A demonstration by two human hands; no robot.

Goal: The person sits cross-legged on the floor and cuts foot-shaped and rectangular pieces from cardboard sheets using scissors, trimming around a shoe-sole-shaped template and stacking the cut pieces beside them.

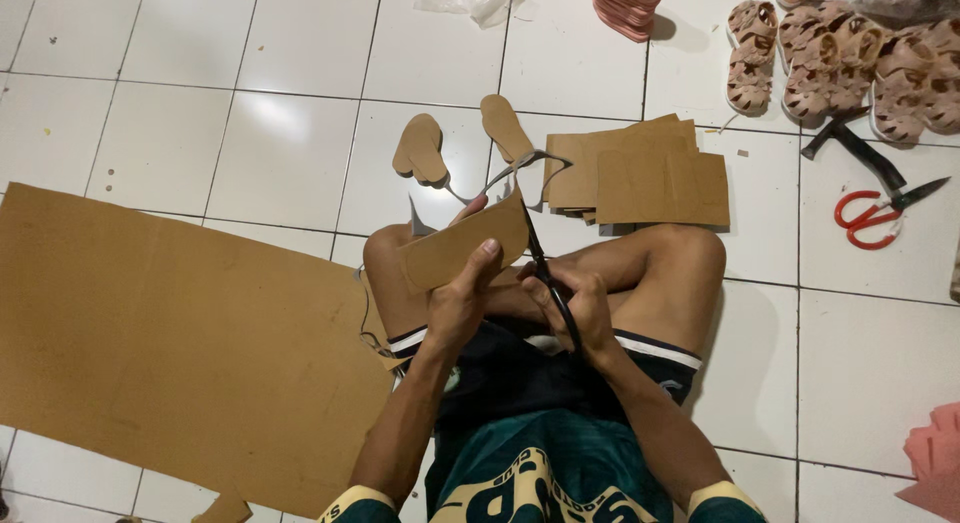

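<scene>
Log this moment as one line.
left hand: holds cardboard piece | right hand: black scissors cutting it | floor: cut soles, cardboard sheet

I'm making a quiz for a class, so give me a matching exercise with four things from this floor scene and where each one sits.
Things:
1. red-handled scissors
2. large brown cardboard sheet
3. stack of pink sole cutouts
4. stack of small brown cardboard rectangles

Places:
A. top edge of view
B. beyond the person's knees
C. floor at the person's left
D. floor at the right, near sandals

Pairs: 1-D, 2-C, 3-A, 4-B
</scene>
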